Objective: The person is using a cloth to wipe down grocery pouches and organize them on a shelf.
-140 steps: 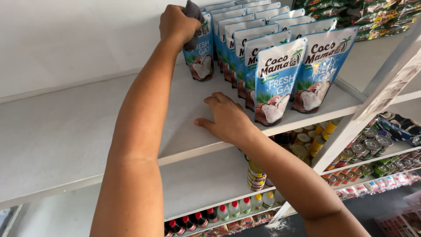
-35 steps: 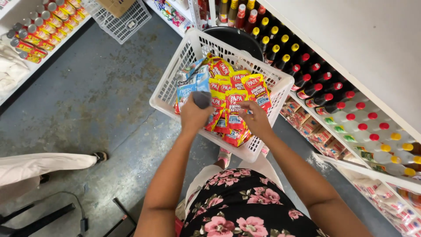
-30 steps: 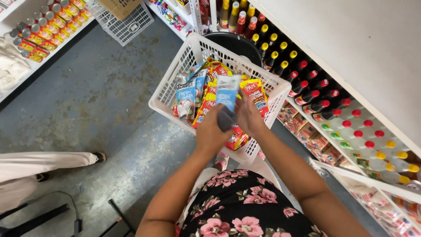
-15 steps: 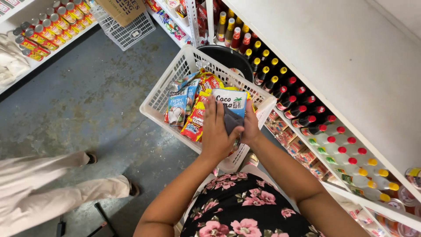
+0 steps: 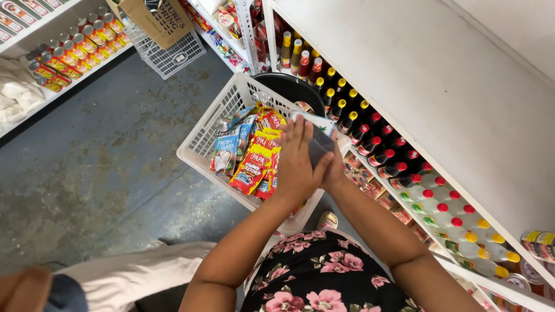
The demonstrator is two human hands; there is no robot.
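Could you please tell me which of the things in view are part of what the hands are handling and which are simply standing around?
In hand:
left hand and right hand, both gripping the blue-and-white pouch
white basket below it
red-and-yellow sachets inside

Standing around:
sauce bottles on the shelf
cans opposite
cardboard box
black bin

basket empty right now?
No: the white basket holds red-and-yellow pouches and a blue pouch.
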